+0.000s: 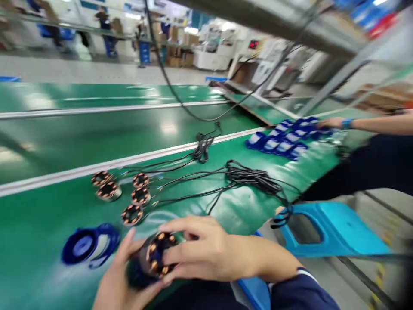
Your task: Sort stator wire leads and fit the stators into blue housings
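Both my hands hold one round motor stator (156, 256) with copper coils, seated in a dark blue housing, at the near edge of the green bench (48, 224). My left hand (119, 280) cups it from below. My right hand (203, 249) wraps over its top and right side, fingers closed. A blue round cap (85, 245) lies just left of my hands. Several more wound stators (132, 214) with black leads sit on the mat beyond it.
Bundled black cables (248, 176) trail right across the mat. A co-worker's hand (329, 124) reaches over a pile of blue parts (284, 137) at the far right. A blue plastic stool (322, 230) stands right of me. A green conveyor (97, 133) runs behind the bench.
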The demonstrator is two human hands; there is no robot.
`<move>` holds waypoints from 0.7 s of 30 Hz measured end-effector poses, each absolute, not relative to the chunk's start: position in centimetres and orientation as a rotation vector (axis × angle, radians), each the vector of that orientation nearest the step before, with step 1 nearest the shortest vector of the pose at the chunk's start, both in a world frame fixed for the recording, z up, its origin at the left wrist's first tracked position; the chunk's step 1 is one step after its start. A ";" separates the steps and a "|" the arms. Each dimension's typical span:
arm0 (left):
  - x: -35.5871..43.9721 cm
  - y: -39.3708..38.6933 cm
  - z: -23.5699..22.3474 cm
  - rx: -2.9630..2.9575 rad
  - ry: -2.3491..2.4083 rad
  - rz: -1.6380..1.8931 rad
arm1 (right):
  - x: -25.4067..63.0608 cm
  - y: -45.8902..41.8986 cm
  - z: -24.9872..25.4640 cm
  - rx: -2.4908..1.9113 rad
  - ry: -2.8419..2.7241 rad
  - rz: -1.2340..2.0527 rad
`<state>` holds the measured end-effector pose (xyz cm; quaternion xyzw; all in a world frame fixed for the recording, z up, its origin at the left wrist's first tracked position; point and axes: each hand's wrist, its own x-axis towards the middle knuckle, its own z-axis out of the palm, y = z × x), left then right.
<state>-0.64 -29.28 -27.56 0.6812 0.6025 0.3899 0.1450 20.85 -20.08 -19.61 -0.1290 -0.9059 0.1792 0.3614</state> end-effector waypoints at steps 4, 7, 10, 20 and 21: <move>-0.1 -28.7 -27.2 1.959 1.593 1.132 | 21.6 -19.9 -19.5 -0.375 -2.363 0.522; 0.6 -28.3 -27.3 1.937 1.610 1.078 | 21.8 -19.8 -18.9 -0.422 -2.516 0.566; 1.0 -28.6 -27.1 1.905 1.641 1.067 | 22.5 -19.7 -17.9 -0.488 -2.642 0.685; 1.1 -28.6 -27.4 1.855 1.663 1.113 | 23.8 -19.0 -19.2 -0.650 -2.694 0.687; 1.1 -28.6 -27.5 1.843 1.665 1.119 | 23.9 -19.0 -19.7 -0.680 -2.648 0.730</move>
